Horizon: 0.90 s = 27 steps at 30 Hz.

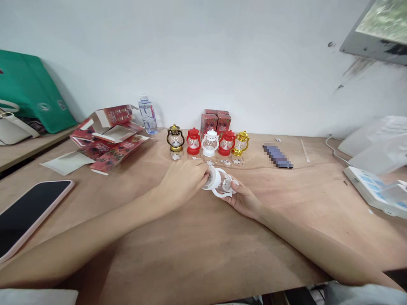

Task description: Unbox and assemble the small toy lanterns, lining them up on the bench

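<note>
A small white toy lantern [223, 184] with a clear globe lies tilted on its side between my two hands, above the table. My right hand [244, 200] is wrapped around its top end, thumb over the cap. At the other end, the curled fingers of my left hand [183, 181] pinch the round white base; their tips are partly hidden. Just behind stands a row of similar lanterns: a bronze one [175, 139], a red one [193, 141], a white one [210, 143], another red one [227, 143] and a gold one [241, 144]. Small flat cut-out pieces [226, 162] lie in front of them.
Red printed boxes [209, 123] are stacked against the wall. Opened cartons [117, 148] and a water bottle [148, 115] stand at left, with a phone [32, 212] nearer. On the right are a dark blurred object [277, 156] and a white power strip [375, 190].
</note>
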Each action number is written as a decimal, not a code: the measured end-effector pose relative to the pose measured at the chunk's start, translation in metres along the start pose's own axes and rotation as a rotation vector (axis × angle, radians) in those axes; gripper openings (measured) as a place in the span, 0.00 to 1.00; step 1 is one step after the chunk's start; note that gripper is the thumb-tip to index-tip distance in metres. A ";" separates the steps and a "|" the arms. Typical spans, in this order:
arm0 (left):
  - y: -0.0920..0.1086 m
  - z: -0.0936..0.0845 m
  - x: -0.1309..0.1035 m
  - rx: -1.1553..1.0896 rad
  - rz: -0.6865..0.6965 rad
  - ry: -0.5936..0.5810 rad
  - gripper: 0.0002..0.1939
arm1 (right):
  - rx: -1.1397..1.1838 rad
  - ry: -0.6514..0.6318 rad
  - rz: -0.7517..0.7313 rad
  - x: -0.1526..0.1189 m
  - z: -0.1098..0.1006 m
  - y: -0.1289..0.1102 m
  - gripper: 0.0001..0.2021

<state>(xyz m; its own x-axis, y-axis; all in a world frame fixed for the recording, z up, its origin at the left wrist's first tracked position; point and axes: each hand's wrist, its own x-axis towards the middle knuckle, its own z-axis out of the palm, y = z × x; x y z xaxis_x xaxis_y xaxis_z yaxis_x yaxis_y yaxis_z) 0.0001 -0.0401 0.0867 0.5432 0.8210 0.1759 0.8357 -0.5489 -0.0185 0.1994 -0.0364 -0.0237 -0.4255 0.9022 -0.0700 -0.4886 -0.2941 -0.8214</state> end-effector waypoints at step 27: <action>-0.011 -0.001 0.001 -0.299 0.117 -0.006 0.04 | 0.003 -0.037 0.010 0.000 -0.004 0.002 0.20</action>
<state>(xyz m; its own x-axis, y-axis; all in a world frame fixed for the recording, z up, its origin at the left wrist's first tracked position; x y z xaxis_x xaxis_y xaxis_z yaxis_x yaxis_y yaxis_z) -0.0089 -0.0330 0.0877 0.6358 0.7497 0.1835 0.7067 -0.6611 0.2522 0.2015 -0.0361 -0.0275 -0.4579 0.8872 -0.0570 -0.4869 -0.3039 -0.8189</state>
